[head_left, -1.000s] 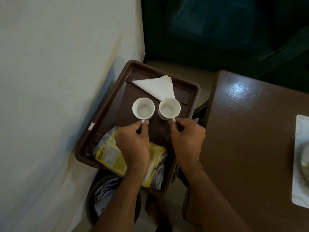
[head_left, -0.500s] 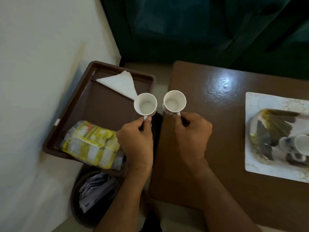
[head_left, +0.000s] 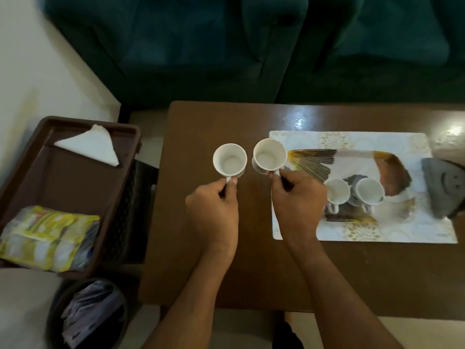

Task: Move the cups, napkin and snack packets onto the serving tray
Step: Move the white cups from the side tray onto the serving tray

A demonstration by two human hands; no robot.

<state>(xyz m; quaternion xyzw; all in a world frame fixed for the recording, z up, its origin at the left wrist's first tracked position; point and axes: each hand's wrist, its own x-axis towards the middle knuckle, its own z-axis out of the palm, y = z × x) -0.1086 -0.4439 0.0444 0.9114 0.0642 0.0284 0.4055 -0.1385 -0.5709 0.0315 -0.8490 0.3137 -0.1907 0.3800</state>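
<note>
My left hand [head_left: 214,212] holds a white cup [head_left: 229,160] by its handle over the brown table [head_left: 191,260]. My right hand [head_left: 297,197] holds a second white cup [head_left: 269,155] by its handle, at the left edge of the white patterned serving tray [head_left: 377,230]. Two more white cups [head_left: 337,191] [head_left: 370,191] stand on that tray, with a grey folded cloth [head_left: 442,190] at its right end. A brown tray [head_left: 63,182] at the left holds a folded white napkin [head_left: 91,144] and yellow snack packets [head_left: 47,238].
A dark green sofa [head_left: 251,46] runs along the far side of the table. A round bin [head_left: 88,316] with crumpled paper sits on the floor below the brown tray. A white wall [head_left: 32,66] is at the left.
Both hands have carried the two cups from the brown tray rightward over the table, towards the white tray. The view has swung right with them.
</note>
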